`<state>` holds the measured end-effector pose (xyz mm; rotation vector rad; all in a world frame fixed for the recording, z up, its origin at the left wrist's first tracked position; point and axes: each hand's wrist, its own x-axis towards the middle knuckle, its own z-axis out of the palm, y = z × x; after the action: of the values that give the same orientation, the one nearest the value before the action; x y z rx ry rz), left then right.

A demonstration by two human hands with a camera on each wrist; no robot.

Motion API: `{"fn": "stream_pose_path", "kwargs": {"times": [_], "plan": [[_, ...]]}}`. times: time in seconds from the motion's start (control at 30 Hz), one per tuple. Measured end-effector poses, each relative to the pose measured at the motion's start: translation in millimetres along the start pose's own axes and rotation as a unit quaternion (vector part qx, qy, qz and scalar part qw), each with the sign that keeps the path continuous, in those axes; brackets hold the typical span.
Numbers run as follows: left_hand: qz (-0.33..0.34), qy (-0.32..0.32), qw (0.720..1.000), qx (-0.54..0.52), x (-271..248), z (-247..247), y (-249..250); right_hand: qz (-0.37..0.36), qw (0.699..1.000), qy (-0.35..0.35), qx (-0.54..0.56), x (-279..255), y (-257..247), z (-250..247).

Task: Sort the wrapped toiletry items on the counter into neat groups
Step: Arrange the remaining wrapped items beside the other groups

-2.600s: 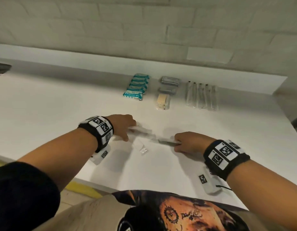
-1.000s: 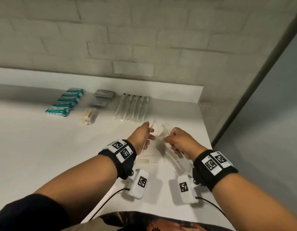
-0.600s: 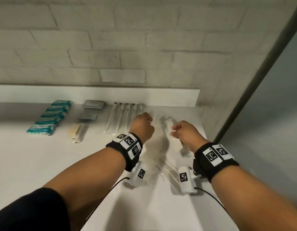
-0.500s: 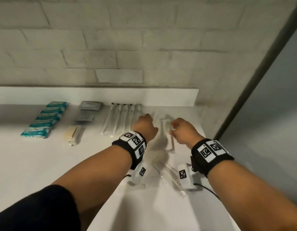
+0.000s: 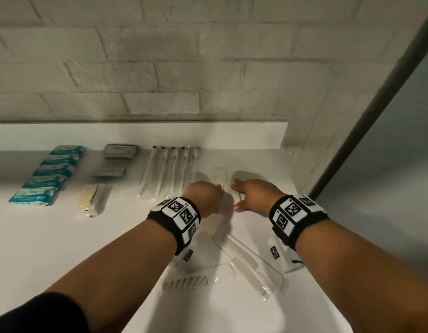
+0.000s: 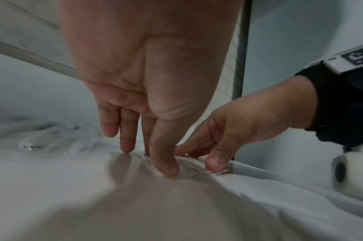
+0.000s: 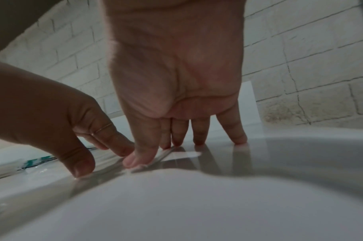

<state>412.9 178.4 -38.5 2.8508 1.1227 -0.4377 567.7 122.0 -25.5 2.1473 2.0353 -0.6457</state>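
Observation:
A clear-wrapped white comb (image 5: 223, 175) lies on the white counter (image 5: 51, 236) at the back right, just right of the toothbrush row (image 5: 169, 174). My left hand (image 5: 217, 189) touches its left side and my right hand (image 5: 235, 195) its right side. In the left wrist view the left hand (image 6: 155, 156) presses its thumb tip on the crinkled wrapper (image 6: 189, 168). In the right wrist view the right hand (image 7: 155, 151) stands on straight fingertips, its thumb on the wrapper's edge (image 7: 176, 154). Two more wrapped combs (image 5: 246, 263) (image 5: 185, 282) lie under my forearms.
Along the back stand a column of teal packets (image 5: 47, 174), two grey packets (image 5: 120, 151), and a beige wrapped item (image 5: 91, 199). A low white backsplash (image 5: 232, 134) and brick wall close the back. The counter's right edge (image 5: 297, 188) is close to my right hand.
Both hands have carried the wrapped comb from the front of the counter to the back right beside the toothbrushes and lowered it onto the surface. Their fingers have straightened onto it.

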Motion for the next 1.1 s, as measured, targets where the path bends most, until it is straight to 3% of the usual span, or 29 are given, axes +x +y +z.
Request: {"fn": "stream_pose_path", "kwargs": {"times": [0.47, 0.63, 0.67, 0.77, 0.83, 1.0, 1.1], "plan": [[-0.037, -0.001, 0.999, -0.031, 18.6, -1.2, 0.5, 0.035, 0.999, -0.01, -0.016, 24.7, -6.3, -0.5], [-0.036, -0.034, 0.999, -0.018, 13.5, -8.9, 2.1, 0.02, 0.983, 0.099, 0.156, -13.2, -18.0, -2.4], [-0.035, -0.039, 0.999, -0.011, 12.7, -10.1, 2.3, 0.012, 0.985, 0.094, 0.145, -27.6, -24.9, -3.1], [-0.017, -0.048, 0.999, 0.003, 8.7, -13.4, 3.0, -0.025, 0.996, -0.082, 0.0, -67.9, -49.1, 4.1], [-0.02, -0.054, 0.998, -0.001, 8.0, -15.1, 3.3, -0.003, 0.989, -0.133, -0.072, -73.6, -58.4, 14.4], [-0.028, -0.04, 0.999, -0.023, 8.5, -11.8, 2.2, 0.051, 0.989, -0.136, -0.042, -53.7, -50.8, 21.9], [-0.027, -0.018, 0.998, -0.051, 8.9, -10.7, 0.6, 0.091, 0.992, -0.074, 0.054, -44.6, -25.1, 10.3]]}}
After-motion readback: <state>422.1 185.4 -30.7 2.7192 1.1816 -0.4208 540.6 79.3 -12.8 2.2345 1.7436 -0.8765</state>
